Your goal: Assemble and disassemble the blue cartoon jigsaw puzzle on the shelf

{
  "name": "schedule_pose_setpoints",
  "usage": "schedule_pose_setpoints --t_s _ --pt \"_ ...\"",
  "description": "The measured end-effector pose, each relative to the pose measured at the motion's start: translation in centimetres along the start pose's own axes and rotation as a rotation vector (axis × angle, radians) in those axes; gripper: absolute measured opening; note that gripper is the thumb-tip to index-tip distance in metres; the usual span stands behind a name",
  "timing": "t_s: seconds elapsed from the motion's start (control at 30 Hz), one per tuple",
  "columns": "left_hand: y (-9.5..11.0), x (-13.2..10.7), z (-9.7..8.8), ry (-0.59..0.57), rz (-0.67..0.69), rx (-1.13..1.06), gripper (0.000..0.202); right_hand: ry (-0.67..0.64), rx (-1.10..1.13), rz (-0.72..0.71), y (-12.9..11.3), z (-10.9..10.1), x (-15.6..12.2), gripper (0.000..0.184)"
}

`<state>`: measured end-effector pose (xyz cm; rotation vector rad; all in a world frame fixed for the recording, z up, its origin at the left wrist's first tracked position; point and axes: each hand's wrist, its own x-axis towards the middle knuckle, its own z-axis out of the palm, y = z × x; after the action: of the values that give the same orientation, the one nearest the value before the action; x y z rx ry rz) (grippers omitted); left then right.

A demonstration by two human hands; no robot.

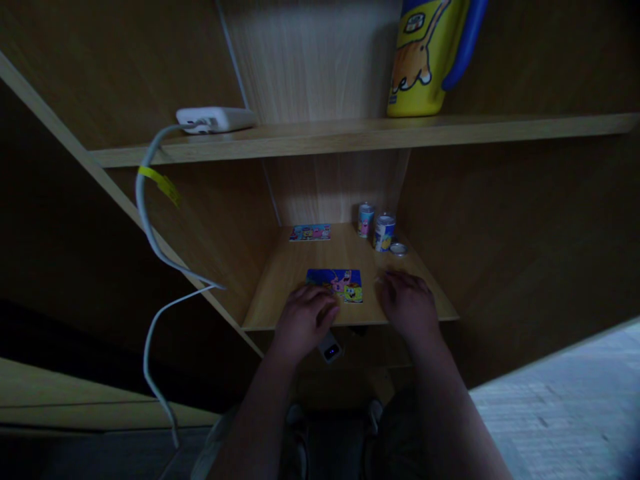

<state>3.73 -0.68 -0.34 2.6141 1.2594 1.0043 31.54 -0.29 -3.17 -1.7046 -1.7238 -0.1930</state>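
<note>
A blue rectangular cartoon picture (341,283), looking like a small puzzle, lies near the front edge of the lower shelf (280,297). Its lower right corner is a yellow portion with a cartoon face. My left hand (306,317) covers the picture's lower left part, palm down, with the thumb apart from the loosely bent fingers. To the right of the picture, my right hand (407,300) rests low over the shelf, fingers forward and slightly apart. Nothing shows in either hand, though their undersides are hidden.
A second cartoon picture (310,232) lies at the back left. Two small printed cans (365,221) (384,233) stand at the back right, beside a round metal lid (399,249). Above are a yellow cup (420,63) and a white device (217,120) with a dangling cable (145,213). Another device (330,348) sits below.
</note>
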Motion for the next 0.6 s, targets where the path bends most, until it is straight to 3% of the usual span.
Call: schedule_pose_setpoints --t_s 0.6 --pt "0.07 0.08 0.14 -0.001 0.004 0.033 0.009 -0.001 -0.017 -0.042 0.74 0.75 0.09 0.042"
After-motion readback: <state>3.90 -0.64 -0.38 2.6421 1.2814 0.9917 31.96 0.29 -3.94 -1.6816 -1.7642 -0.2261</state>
